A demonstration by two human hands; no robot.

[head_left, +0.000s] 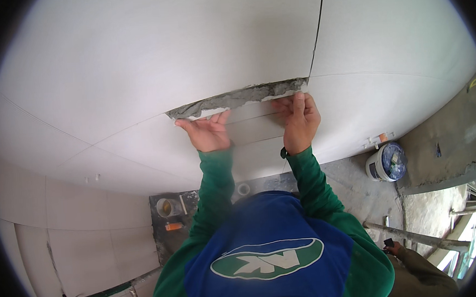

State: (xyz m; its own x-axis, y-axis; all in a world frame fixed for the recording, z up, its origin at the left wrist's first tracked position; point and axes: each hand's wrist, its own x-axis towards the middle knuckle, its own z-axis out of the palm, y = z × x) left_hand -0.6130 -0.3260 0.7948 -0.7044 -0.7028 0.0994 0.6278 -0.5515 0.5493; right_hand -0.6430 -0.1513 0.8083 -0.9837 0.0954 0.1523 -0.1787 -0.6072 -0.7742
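Note:
Both hands hold a narrow white tile strip (207, 113) against the pale tiled wall (204, 47). Rough grey mortar (235, 98) covers the strip's upward-facing side, and a ragged white edge shows along its front. My left hand (208, 133) supports the left end, thumb at the corner and fingertips under the edge. At the right end, my right hand (300, 122) grips with the thumb on the near edge; its other fingers are partly hidden beneath. A dark joint in the wall runs up from the strip's right corner.
On the floor are a lidded white bucket (379, 164) at the right, a clear container (166, 208), an orange object (173, 226) and a small cup (244, 189). A pole (418, 236) crosses the lower right. Beside it, another person's hand (395, 249) holds something small and dark.

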